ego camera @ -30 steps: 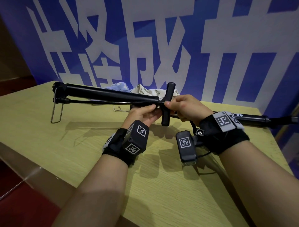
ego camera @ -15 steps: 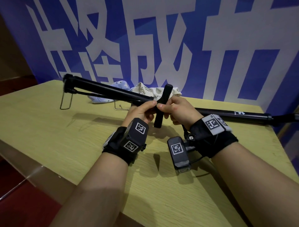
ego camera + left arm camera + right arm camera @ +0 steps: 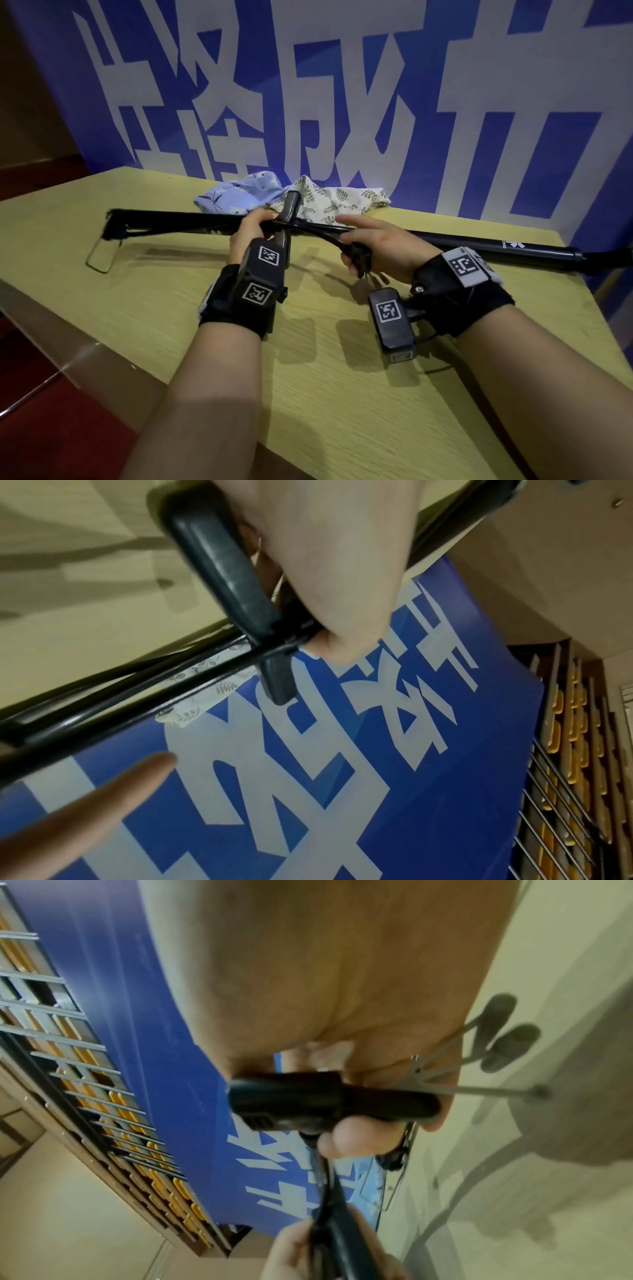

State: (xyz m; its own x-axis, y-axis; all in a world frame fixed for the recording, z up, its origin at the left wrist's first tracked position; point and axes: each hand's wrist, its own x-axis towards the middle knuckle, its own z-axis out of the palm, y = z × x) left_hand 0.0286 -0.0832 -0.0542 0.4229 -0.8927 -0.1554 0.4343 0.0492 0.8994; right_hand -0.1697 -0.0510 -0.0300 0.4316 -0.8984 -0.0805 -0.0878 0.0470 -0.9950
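A black hand pump (image 3: 178,222) lies slanted just over the yellow table (image 3: 154,308), its wire foot (image 3: 102,255) at the left. My left hand (image 3: 248,233) grips the pump where the T-handle (image 3: 291,209) meets the barrel; the left wrist view shows the T-handle (image 3: 226,569) under my left hand (image 3: 329,574). My right hand (image 3: 383,246) pinches the hose head (image 3: 359,257), index finger stretched out. The thin hose (image 3: 322,236) runs back to the handle. In the right wrist view, metal needles (image 3: 479,1091) hang from the hose head (image 3: 308,1099).
A second black pump (image 3: 513,246) lies along the table's back right. Two crumpled cloths sit behind the handle, one blue (image 3: 239,195), one cream with a leaf print (image 3: 342,200). A blue banner (image 3: 445,102) rises behind the table. The table's front edge runs diagonally at the left.
The pump has come down from the air toward the table. My right hand has left the handle and drawn the hose head out to the right and toward me.
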